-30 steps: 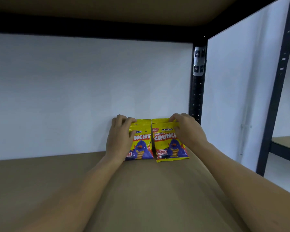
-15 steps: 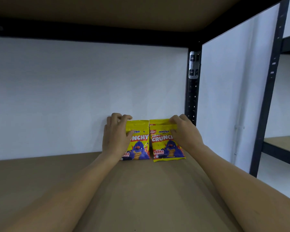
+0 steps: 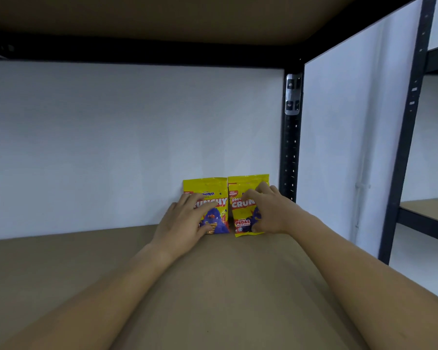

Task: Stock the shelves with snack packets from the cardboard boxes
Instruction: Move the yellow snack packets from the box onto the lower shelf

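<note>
We press our left hand (image 3: 185,221), fingers flat, on the left snack packet (image 3: 208,198); our right hand (image 3: 271,210) pinches the right snack packet (image 3: 243,198). Both stand touching against the back panel (image 3: 111,147) on the shelf (image 3: 213,286).

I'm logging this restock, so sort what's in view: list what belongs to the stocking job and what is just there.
Part of the job:
- left snack packet, standing against the back wall, left hand resting on its front
- right snack packet, beside it, right hand on it
- shelf board under both

Just there:
- black upright post
- neighbouring shelf
</note>
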